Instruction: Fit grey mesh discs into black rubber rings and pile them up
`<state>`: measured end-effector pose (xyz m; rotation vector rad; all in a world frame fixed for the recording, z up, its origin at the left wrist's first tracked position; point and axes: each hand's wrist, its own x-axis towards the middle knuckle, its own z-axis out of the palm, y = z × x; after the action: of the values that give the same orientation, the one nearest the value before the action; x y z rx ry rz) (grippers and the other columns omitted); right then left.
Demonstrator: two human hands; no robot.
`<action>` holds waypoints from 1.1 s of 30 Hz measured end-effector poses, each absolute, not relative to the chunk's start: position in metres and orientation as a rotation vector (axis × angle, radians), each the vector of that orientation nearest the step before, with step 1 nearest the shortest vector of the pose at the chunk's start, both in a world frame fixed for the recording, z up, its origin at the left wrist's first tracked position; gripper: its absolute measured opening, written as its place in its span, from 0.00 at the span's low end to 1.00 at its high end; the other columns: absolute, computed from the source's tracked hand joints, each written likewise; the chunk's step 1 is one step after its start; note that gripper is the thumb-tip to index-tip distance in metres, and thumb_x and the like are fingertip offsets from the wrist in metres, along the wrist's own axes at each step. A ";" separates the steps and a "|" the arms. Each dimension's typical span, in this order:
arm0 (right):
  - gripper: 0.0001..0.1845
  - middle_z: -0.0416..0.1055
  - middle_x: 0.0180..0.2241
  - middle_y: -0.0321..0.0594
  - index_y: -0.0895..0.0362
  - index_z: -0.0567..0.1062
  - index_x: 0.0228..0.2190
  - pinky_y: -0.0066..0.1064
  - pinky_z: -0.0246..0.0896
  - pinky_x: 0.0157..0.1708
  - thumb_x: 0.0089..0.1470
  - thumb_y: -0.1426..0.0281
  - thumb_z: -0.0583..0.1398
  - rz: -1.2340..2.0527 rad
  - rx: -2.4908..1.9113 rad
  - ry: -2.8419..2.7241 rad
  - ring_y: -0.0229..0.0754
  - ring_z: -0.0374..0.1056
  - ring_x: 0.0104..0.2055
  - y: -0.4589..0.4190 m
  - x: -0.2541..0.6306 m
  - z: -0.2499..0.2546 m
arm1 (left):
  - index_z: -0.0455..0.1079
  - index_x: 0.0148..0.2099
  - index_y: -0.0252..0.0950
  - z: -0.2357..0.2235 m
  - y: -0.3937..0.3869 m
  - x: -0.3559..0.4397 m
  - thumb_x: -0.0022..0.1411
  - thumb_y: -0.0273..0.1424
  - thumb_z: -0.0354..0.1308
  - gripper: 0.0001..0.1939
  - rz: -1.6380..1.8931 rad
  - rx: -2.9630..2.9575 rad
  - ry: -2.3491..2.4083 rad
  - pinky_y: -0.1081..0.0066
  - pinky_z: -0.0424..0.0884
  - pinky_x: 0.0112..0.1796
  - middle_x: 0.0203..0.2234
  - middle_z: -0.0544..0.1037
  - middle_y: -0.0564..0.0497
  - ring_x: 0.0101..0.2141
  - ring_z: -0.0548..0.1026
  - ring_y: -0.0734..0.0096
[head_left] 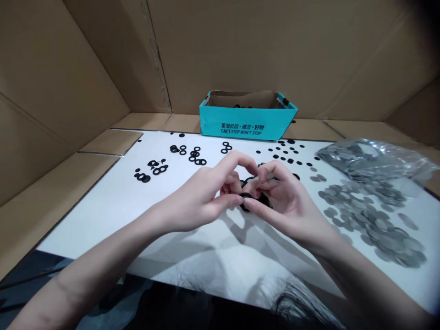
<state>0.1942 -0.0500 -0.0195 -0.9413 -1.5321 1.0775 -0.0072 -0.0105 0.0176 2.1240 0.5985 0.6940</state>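
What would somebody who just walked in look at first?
Probably the bright turquoise box at the back of the white table. Next, the left hand and right hand, meeting in the middle at a small black ring. Then the big spread of shiny grey discs on the right, in front of a clear plastic bag.

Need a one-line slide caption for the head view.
Two bare hands pinch a small black ring above a white tabletop, grey discs heaped at right.

The turquoise box (242, 123) reads "CAN'T STOP WON'T STOP" (dark capitals, below a line of Chinese characters).
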 end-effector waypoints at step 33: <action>0.16 0.70 0.28 0.28 0.49 0.62 0.35 0.34 0.56 0.32 0.54 0.73 0.65 0.956 -0.955 -1.535 0.37 0.66 0.30 -0.049 0.193 -0.019 | 0.60 0.53 0.40 0.006 -0.004 -0.003 0.69 0.24 0.57 0.15 0.760 2.227 0.530 0.74 0.71 0.35 0.30 0.75 0.59 0.31 0.76 0.76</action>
<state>0.1928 -0.0487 -0.0186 -0.9545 -1.5350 0.9561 -0.0035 -0.0043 0.0055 2.2266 0.5300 0.7595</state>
